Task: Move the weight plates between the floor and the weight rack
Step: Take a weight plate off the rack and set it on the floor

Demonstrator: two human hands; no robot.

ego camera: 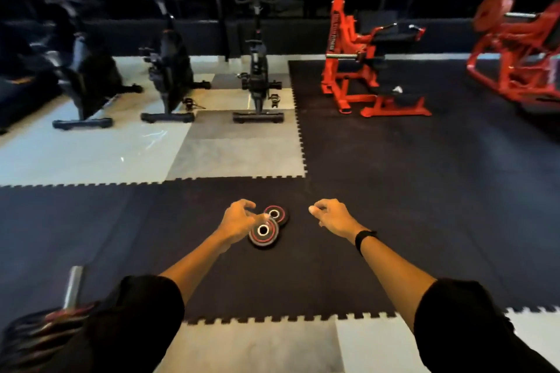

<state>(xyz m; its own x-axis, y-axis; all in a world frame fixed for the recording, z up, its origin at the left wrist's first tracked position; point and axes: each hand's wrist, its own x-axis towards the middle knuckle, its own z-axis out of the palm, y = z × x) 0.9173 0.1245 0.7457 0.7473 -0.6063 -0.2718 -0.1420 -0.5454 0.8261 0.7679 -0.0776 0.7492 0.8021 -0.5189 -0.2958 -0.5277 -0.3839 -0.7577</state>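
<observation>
Two small black weight plates with red rings lie flat on the black floor mat, overlapping: the nearer plate [263, 232] partly covers the farther plate [276, 215]. My left hand [238, 219] hovers just left of them, fingers curled and apart, a fingertip close to the nearer plate's upper edge; whether it touches is unclear. My right hand [331, 216] is held out to the right of the plates, loosely curled and holding nothing. At the bottom left a steel peg of the weight rack [73, 286] sticks up above several stacked plates [33, 330].
Three black exercise bikes [259, 82] stand on the pale tiles ahead. Red gym machines [360, 54] stand on the black mat [394, 191] at the back right. Pale tiles [251, 348] lie near my feet.
</observation>
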